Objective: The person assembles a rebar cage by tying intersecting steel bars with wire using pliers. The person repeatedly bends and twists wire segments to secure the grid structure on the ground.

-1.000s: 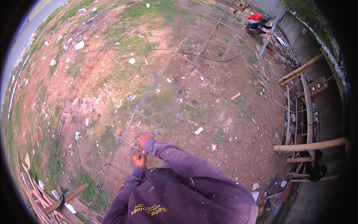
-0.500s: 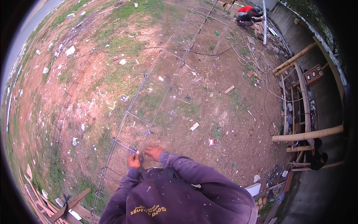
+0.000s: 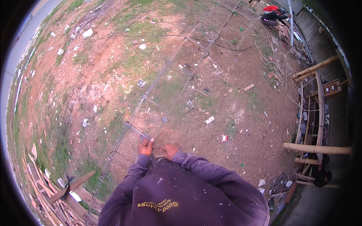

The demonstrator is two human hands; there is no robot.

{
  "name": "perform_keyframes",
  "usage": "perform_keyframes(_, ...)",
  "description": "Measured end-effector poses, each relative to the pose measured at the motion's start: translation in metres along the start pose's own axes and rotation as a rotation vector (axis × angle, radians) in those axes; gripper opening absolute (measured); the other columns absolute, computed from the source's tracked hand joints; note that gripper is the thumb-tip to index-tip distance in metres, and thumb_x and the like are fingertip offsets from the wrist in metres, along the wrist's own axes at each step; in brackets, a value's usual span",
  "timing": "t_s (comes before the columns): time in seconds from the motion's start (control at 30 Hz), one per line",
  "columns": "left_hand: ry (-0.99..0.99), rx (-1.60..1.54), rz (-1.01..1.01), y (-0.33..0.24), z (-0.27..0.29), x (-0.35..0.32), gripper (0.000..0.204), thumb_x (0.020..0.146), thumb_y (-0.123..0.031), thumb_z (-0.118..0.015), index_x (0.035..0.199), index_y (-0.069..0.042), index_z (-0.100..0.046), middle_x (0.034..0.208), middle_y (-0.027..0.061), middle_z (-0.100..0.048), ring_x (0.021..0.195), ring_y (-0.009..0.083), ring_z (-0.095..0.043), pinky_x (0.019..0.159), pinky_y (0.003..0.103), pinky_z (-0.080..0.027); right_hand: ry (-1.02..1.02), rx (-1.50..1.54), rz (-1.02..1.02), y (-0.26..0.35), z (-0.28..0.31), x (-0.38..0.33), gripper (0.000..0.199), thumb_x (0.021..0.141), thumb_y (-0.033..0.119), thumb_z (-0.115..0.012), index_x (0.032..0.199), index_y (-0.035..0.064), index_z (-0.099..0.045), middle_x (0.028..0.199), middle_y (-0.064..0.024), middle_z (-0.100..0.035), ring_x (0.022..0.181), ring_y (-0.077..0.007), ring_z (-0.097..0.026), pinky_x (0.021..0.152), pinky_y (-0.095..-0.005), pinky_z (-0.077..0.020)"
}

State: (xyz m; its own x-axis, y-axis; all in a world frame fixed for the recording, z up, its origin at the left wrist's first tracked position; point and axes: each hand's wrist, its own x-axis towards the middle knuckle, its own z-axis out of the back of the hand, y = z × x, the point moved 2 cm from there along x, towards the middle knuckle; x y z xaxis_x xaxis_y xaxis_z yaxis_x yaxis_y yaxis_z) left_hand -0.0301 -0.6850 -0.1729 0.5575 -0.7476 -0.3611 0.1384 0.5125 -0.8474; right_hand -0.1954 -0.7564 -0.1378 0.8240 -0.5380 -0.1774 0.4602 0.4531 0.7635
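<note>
A long cage of thin steel bars (image 3: pixel 154 83), with rectangular cross ties along it, runs diagonally from the lower left to the top of the view. My left hand (image 3: pixel 145 148) is closed on the near end of one cross tie (image 3: pixel 135 129), its thumb pointing up. Beside it on the right, my right hand (image 3: pixel 170 150) has bent fingers turned toward the left hand. Whatever lies in those fingers is too small and blurred to make out. Both hands are close to my body, at the right side of the cage.
Dirt ground with grass and scattered rubble lies around. Loose planks (image 3: pixel 71 188) lie at the lower left. A bamboo frame (image 3: pixel 316 148) and a speaker box (image 3: pixel 332 89) stand at right. Coiled rope (image 3: pixel 277 62) lies near two crouching people (image 3: pixel 274 17) at the far right.
The whole scene has shifted right and slightly up or down as the view turned. My right hand's fingers have drawn in from a looser spread; the left keeps its hold by the cross tie.
</note>
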Motion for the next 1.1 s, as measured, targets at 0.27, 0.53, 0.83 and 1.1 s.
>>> perform_keyframes(0.27, -0.161, 0.156, -0.139, -0.017, -0.004, -0.011, 0.05, 0.084, -0.044, -0.067, 0.072, 0.004, -0.062, 0.058, 0.0151, -0.057, 0.051, 0.0198, -0.053, 0.052, 0.036, -0.041, 0.049, -0.206, -0.015, 0.023, 0.004, 0.002, 0.013, 0.083, 0.014, -0.057, 0.091, 0.0089, -0.066, 0.092, -0.0145, -0.06, 0.081, -0.0353, -0.06, 0.069, -0.0462, -0.0477)
perform_keyframes(0.53, -0.193, 0.343, -0.192, -0.023, -0.006, -0.011, 0.043, 0.086, -0.04, -0.064, 0.073, 0.001, -0.062, 0.06, 0.0199, -0.054, 0.054, 0.0363, -0.054, 0.053, 0.042, -0.04, 0.138, -0.372, 0.133, 0.046, 0.022, 0.018, 0.02, 0.075, 0.011, -0.058, 0.09, -0.0004, -0.063, 0.087, -0.0183, -0.062, 0.071, -0.0356, -0.064, 0.063, -0.0445, -0.0507)
perform_keyframes(0.83, -0.172, 0.276, -0.194, -0.025, -0.003, -0.01, 0.044, 0.086, -0.039, -0.064, 0.071, 0.002, -0.061, 0.055, 0.0189, -0.05, 0.047, 0.0315, -0.047, 0.05, 0.041, -0.037, -0.176, 0.069, 0.059, -0.009, 0.033, 0.051, 0.024, 0.085, 0.026, -0.061, 0.092, 0.0039, -0.066, 0.078, -0.0132, -0.064, 0.069, -0.0312, -0.063, 0.059, -0.0393, -0.0481)
perform_keyframes(1.1, -0.085, 0.308, -0.013, -0.03, 0.001, -0.007, 0.049, 0.088, -0.045, -0.06, 0.07, 0.0, -0.063, 0.061, 0.0211, -0.057, 0.059, 0.0401, -0.057, 0.058, 0.045, -0.042, 0.596, 1.229, -0.792, -0.045, -0.025, 0.021, 0.035, 0.087, 0.035, -0.065, 0.108, 0.0069, -0.061, 0.067, -0.001, -0.053, 0.055, -0.0134, -0.05, 0.052, -0.0279, -0.0414)
